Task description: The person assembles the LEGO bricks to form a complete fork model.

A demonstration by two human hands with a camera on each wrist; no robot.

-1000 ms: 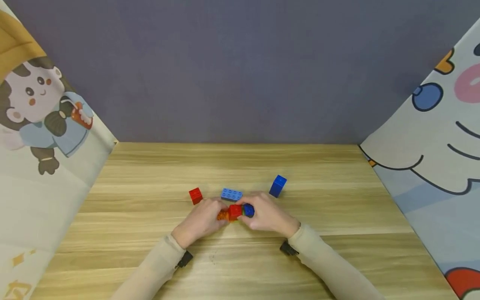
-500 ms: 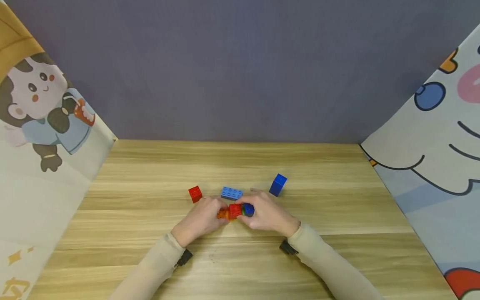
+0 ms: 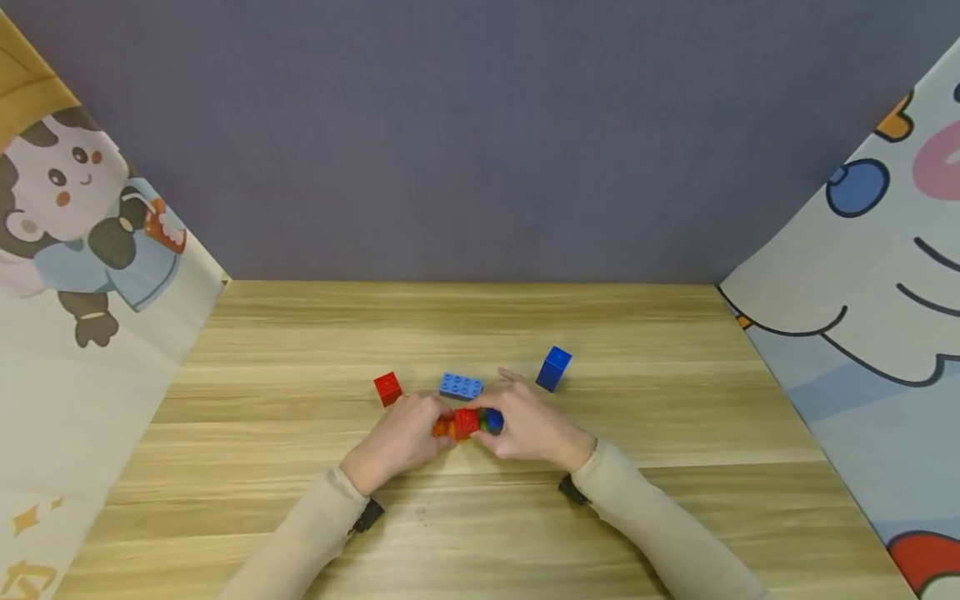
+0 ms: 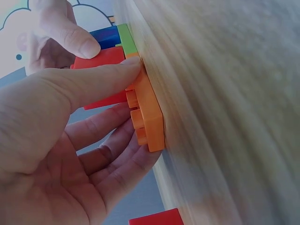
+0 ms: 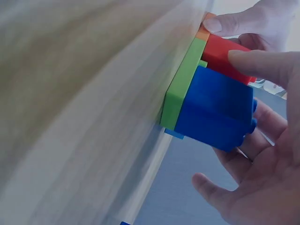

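My left hand (image 3: 397, 435) grips an orange brick (image 4: 152, 117) lying studs-up on the table, thumb on its near side, fingers on its far side. A light green brick (image 5: 180, 91) meets it end to end. Across their meeting ends sits a tall red brick (image 3: 466, 423), pinched between thumb and fingers of my right hand (image 3: 529, 423). A dark blue brick (image 5: 215, 108) stands on the green one, on the red brick's right. In the right wrist view, one right-hand finger (image 5: 206, 185) sticks out away from the bricks.
Behind my hands, a light blue brick (image 3: 461, 386) with several studs lies on the wooden table (image 3: 480, 533). A small red brick (image 3: 387, 388) is to its left, and a tall blue brick (image 3: 553, 368) stands to its right. A grey wall (image 3: 480, 142) rises behind the table.
Both hands keep their hold on the joined bricks. A right-hand finger has lifted slightly outward, and the head view has shifted a little.
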